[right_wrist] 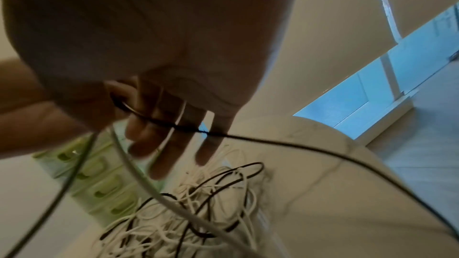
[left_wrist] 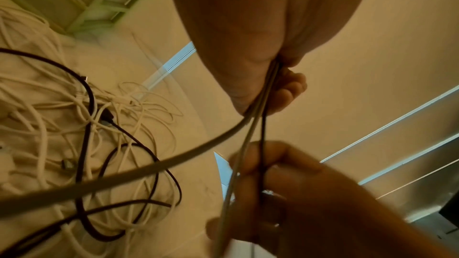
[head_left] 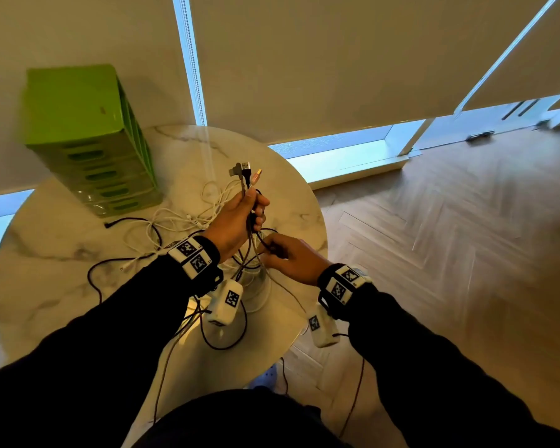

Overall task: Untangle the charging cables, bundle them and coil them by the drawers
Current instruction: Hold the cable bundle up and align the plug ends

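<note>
1 drawer unit (head_left: 88, 140), 2 hands (head_left: 236, 221)

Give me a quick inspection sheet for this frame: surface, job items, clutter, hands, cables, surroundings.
Surface: round marble table.
Job's things: green drawers upright at the table's far left; held cables, plugs up.
Clutter: nothing seen.
Grippers: left hand grips the held cables; right hand pinches a black cable below it.
Cables: tangled pile, white and black, on the table.
Surroundings: roller blinds, wood floor.
</note>
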Motion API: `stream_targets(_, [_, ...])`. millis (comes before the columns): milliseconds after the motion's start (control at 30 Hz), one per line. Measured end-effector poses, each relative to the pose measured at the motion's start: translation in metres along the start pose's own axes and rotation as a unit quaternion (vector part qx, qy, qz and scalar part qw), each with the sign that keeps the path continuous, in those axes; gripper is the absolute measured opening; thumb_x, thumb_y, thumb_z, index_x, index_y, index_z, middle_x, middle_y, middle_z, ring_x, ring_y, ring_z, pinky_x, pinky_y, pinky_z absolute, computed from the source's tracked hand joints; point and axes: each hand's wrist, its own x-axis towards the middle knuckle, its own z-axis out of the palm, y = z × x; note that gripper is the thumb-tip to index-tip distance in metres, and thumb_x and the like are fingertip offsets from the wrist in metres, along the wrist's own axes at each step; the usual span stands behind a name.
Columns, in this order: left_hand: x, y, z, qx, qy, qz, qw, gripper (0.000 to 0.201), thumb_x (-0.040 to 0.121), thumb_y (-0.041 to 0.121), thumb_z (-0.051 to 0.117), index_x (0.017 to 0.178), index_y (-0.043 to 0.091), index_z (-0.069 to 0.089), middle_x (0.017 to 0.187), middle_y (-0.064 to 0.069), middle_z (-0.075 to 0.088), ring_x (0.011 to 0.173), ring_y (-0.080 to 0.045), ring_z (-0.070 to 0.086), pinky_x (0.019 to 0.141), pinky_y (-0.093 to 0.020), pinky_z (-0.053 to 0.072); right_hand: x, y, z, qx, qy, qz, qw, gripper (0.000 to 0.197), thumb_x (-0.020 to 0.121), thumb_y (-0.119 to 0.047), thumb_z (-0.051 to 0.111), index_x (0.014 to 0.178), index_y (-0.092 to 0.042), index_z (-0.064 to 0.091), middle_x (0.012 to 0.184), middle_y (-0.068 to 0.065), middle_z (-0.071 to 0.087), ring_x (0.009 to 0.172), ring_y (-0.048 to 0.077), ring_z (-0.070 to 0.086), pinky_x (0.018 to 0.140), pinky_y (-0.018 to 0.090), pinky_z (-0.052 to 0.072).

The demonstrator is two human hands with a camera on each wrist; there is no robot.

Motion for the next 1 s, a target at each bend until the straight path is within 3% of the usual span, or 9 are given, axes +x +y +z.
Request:
stream_targets(100, [0.001,0.002,-0.009,0.057,0.014,0.013,0.998,0.040,0.110,0.036,0.034,0.102,0.009,0.062,0.082,-0.002,0.058,0.072,-0.014,0.062,0.067,-0.024,0.049,0.006,-0.012,0.000,0.000,0.087,-0.021,0.996,0.035,0.100,-0.041,0.054,0.084,-0.010,0.054,0.078,0.017,0.059,0.065,0.023,0.053,0.068,0.045,0.051])
stream_targets(300, [0.003,0.006,-0.024,0.075,0.081,0.019,0.994,0.041,0.110,0.039,0.032,0.094,0.014,0.060,0.077,0.002,0.059,0.059,-0.008,0.053,0.054,-0.019,0.037,0.010,0.023,-0.027,-0.059,0.219,0.071,0.971,0.039,0.104,-0.047,0.042,0.086,-0.013,0.051,0.075,0.012,0.062,0.069,0.034,0.059,0.065,0.046,0.051])
stream_targets(367, [0.003,0.009,-0.027,0.011,0.075,0.019,0.997,0.040,0.111,0.035,0.031,0.089,0.013,0.056,0.068,0.004,0.048,0.052,-0.006,0.039,0.051,-0.019,0.030,0.009,0.042,-0.037,-0.125,0.168,0.207,0.956,0.030,0.098,-0.048,0.043,0.106,-0.020,0.048,0.092,0.014,0.069,0.083,0.038,0.065,0.076,0.042,0.053])
stream_targets(433, [0.002,0.013,-0.027,-0.043,0.049,0.018,0.998,0.037,0.111,0.031,0.031,0.089,0.012,0.054,0.061,0.008,0.039,0.049,-0.005,0.030,0.049,-0.018,0.025,0.005,0.046,-0.040,-0.157,0.047,0.308,0.937,0.051,0.089,-0.048,0.052,0.131,-0.022,0.039,0.120,0.015,0.065,0.106,0.035,0.064,0.089,0.041,0.052])
stream_targets(567, [-0.009,0.023,-0.019,-0.067,-0.011,0.006,0.998,0.031,0.111,0.029,0.034,0.090,0.013,0.052,0.059,0.009,0.032,0.053,-0.006,0.026,0.050,-0.018,0.022,0.012,0.005,-0.022,0.001,-0.091,0.144,0.985,0.076,0.087,-0.015,0.071,0.153,-0.019,0.033,0.154,0.008,0.042,0.141,0.021,0.040,0.104,0.026,0.039])
stream_targets(633, [-0.017,0.029,-0.015,-0.073,-0.037,-0.007,0.997,0.031,0.109,0.030,0.038,0.085,0.016,0.050,0.060,0.008,0.030,0.055,-0.008,0.026,0.054,-0.021,0.022,0.019,-0.020,-0.006,0.148,-0.152,0.080,0.974,0.078,0.087,-0.006,0.072,0.154,-0.016,0.032,0.157,0.001,0.039,0.145,0.014,0.034,0.109,0.022,0.034])
stream_targets(767, [-0.033,0.048,-0.021,-0.086,-0.061,-0.030,0.994,0.033,0.106,0.037,0.045,0.077,0.021,0.044,0.065,0.005,0.025,0.060,-0.012,0.026,0.057,-0.023,0.027,0.025,-0.060,0.019,0.280,-0.235,0.046,0.930,0.037,0.093,0.005,0.056,0.129,-0.007,0.055,0.127,0.005,0.063,0.122,0.016,0.059,0.106,0.026,0.046])
stream_targets(867, [-0.045,0.064,-0.034,-0.099,-0.056,-0.048,0.992,0.036,0.106,0.041,0.045,0.075,0.022,0.041,0.066,0.003,0.024,0.059,-0.014,0.034,0.061,-0.027,0.040,0.025,-0.067,0.030,0.340,-0.271,0.080,0.897,0.010,0.095,-0.005,0.054,0.090,-0.004,0.063,0.091,0.010,0.074,0.098,0.023,0.071,0.094,0.027,0.053])
stream_targets(1000, [-0.060,0.078,-0.061,-0.115,-0.027,-0.047,0.992,0.033,0.103,0.042,0.045,0.077,0.023,0.041,0.069,0.004,0.027,0.056,-0.012,0.035,0.065,-0.034,0.057,0.026,-0.055,0.018,0.269,-0.311,0.131,0.902,0.030,0.098,-0.012,0.056,0.068,-0.012,0.056,0.049,0.002,0.043,0.055,0.024,0.061,0.102,0.052,0.049])
